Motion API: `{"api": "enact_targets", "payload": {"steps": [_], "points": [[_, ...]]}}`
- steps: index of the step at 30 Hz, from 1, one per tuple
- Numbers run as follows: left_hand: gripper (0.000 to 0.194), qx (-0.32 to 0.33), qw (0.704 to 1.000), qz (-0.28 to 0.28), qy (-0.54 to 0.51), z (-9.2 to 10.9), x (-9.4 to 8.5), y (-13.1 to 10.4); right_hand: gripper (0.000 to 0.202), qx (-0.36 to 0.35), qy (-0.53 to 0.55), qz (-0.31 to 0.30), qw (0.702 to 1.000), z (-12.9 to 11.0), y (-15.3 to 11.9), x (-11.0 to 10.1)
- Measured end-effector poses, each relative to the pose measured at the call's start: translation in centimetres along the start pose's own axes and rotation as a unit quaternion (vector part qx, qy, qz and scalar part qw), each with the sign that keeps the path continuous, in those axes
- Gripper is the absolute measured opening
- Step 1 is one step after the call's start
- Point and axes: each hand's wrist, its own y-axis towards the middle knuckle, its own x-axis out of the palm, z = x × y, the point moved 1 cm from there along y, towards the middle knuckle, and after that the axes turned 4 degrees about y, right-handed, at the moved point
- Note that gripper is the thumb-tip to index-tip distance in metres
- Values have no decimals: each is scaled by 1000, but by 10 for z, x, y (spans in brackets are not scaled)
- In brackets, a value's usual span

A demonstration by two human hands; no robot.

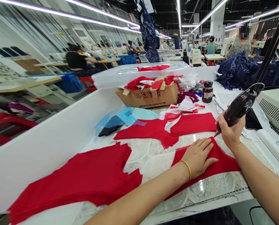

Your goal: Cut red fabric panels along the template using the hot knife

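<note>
My left hand [196, 159], a gold bangle at its wrist, presses flat with outstretched fingers on a red fabric piece [223, 161] at the table's front right. In my right hand [234, 129] is a black hand-held power tool [237, 107] with a narrow pointed tip. That tip is just above or at the fabric's far edge, close to my left fingertips; I cannot tell whether it touches. A stack of cut red fabric [83, 178] lies at the left. Farther back are two more red pieces, one notched [146, 129] and one strip-like [193, 123].
A cardboard box [151, 97] of red scraps stands at the back, beside a dark jar [207, 92]. Blue plastic packaging [122, 118] lies left of centre. Dark blue fabric [242, 70] is heaped behind. A white side panel [47, 137] borders the left; a ruler [233, 193] runs along the front.
</note>
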Motion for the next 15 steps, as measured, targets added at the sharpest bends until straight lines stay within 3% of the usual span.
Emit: {"api": "enact_targets", "payload": {"steps": [6,15], "points": [[59,14,999,25,42,4,-1,-16,44,1,11,7,1000,-1,-3,1],[67,2,998,9,68,3,2,-7,45,0,12,-2,1000,-1,-7,2]]}}
